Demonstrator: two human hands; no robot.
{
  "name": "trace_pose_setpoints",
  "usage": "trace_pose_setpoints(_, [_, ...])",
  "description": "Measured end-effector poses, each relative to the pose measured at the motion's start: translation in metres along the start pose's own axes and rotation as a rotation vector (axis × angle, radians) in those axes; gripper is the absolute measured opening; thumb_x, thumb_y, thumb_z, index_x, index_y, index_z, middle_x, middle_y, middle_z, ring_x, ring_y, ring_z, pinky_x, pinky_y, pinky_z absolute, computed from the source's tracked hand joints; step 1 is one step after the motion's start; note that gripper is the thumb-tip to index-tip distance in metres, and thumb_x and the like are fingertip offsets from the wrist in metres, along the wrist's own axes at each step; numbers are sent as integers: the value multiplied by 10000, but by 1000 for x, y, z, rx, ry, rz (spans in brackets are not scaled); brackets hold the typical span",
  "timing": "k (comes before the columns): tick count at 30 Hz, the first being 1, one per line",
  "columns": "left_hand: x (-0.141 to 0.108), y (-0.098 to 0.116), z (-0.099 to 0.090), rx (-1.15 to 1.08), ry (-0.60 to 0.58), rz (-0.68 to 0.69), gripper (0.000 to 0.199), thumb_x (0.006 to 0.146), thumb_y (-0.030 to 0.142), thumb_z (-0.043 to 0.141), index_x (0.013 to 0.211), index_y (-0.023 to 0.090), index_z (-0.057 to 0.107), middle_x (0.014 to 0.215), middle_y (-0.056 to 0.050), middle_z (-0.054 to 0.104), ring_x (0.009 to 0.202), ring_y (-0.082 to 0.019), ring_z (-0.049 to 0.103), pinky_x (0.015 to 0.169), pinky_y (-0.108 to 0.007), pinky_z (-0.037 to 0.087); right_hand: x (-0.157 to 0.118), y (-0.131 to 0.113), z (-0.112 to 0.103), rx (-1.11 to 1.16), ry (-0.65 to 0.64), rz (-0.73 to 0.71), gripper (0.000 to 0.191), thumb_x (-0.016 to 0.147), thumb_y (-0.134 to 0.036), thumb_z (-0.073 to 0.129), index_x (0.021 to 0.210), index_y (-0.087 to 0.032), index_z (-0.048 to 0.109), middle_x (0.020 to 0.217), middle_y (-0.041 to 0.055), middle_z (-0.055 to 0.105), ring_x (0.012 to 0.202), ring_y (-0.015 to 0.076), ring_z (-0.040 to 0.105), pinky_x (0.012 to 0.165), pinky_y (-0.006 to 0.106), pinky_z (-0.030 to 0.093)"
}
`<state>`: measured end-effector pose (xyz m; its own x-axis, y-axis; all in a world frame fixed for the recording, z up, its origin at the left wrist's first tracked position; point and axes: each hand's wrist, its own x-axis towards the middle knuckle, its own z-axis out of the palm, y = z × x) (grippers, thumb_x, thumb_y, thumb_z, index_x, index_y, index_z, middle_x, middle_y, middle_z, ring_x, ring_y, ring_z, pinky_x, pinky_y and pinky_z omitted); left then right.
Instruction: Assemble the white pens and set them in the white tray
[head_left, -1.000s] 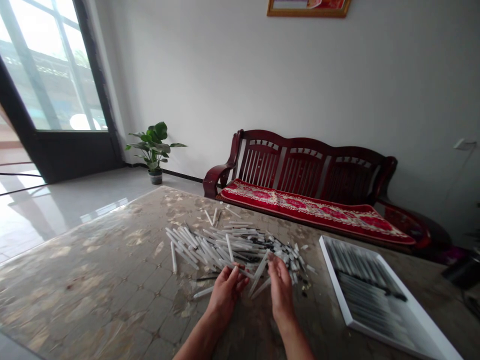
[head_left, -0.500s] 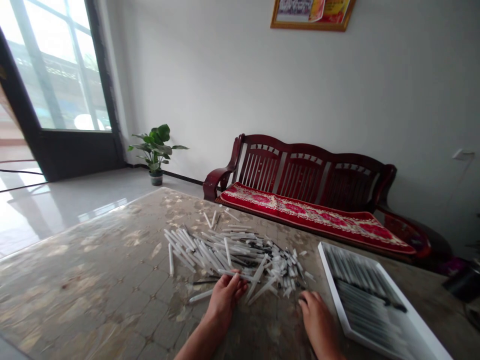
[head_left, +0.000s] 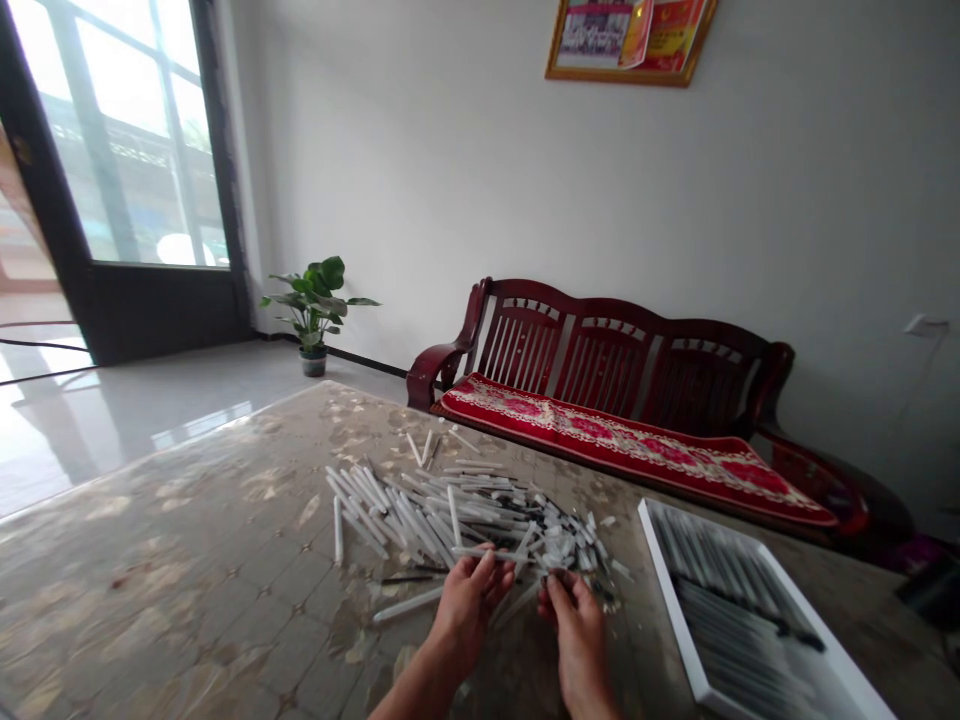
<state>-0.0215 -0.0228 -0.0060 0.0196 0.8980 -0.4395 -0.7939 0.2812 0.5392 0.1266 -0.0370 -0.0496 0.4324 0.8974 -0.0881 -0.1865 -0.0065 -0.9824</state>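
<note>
My left hand point(head_left: 469, 600) pinches a thin whitish pen-like stick point(head_left: 491, 553), which points to the right. Close beside it, my right hand point(head_left: 574, 615) has its thumb and fingers pressed together near the stick's right end; a small dark thing at its fingertips is too small to name. Just beyond both hands spreads a pile of white and dark pen-like sticks point(head_left: 420, 515), with short clear and dark pieces point(head_left: 566, 540) at its right side. On the right lies a white tray point(head_left: 675, 630) holding rows of similar dark and clear sticks.
The patterned tabletop point(head_left: 225, 580) carries everything. Behind it stands a dark red wooden bench point(head_left: 600, 350) with a red floral cover point(head_left: 592, 428). A potted plant point(head_left: 313, 300) is on the floor at the back left, near a glass door point(head_left: 135, 150).
My right hand has moved left from beside the tray to my left hand. My left hand has shifted slightly right with the stick. The view has tilted up a little.
</note>
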Motion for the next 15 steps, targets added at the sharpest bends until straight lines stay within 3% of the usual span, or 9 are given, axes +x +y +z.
trace_pose_setpoints(5, [0,-8,-11,-27,0,55,102,865,50,640,870,150,621,755,-47,725,691,-143,733,642,-225,612,-4,4,15,132,54,19,520,524,-557,827,878,-199,694,839,26,752,781,231,712,674,325,585])
trace_pose_setpoints(15, [4,-8,-10,-19,-38,74,166,762,108,779,831,150,634,751,-41,721,686,-159,726,617,-240,611,-7,-9,32,110,-2,3,510,538,-552,839,862,-176,720,804,39,762,705,215,702,608,291,561])
